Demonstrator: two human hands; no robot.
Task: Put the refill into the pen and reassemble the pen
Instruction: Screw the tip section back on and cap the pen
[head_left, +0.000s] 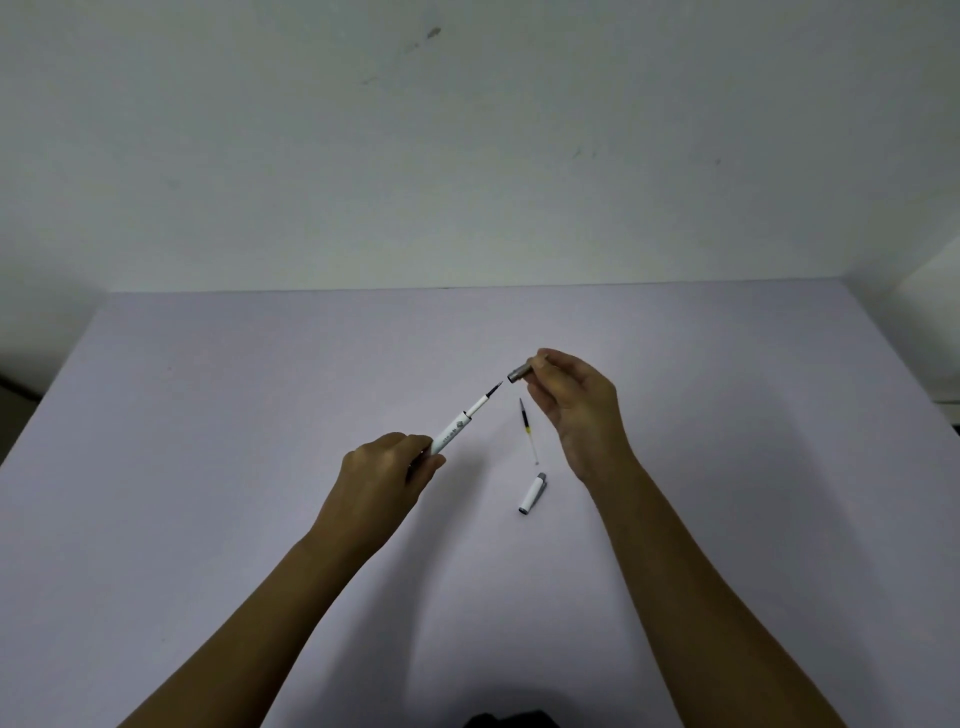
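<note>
Over the pale lilac table (208, 415), I see both bare forearms reaching in from the bottom edge, hands raised a little above the surface. My left hand (382, 473) is curled closed around the lower end of the white pen barrel (451, 436), which angles up and to the right. A refill (484, 401) sits in that barrel, its white neck and dark tip sticking out of the open end and pointing toward the other hand.

My right hand (576, 405) pinches the grey metal tip section (521, 372) between thumb and fingers, the other fingers loosely folded. The section's open mouth faces down and left, toward the refill tip; the two are near each other but apart, with table showing between them.

Lying flat on the table, between the hands and just beside the right palm, is a second refill (528, 430) (thin, dark at the far end, with a yellowish band partway along and a clear tail). Nearer to me, just past that tail, the white pen cap (533, 493) lies on its side, with a grey end at the top and a dark opening at the bottom. Neither hand touches it.

Behind the table stands a plain, faintly scuffed wall (467, 130).
</note>
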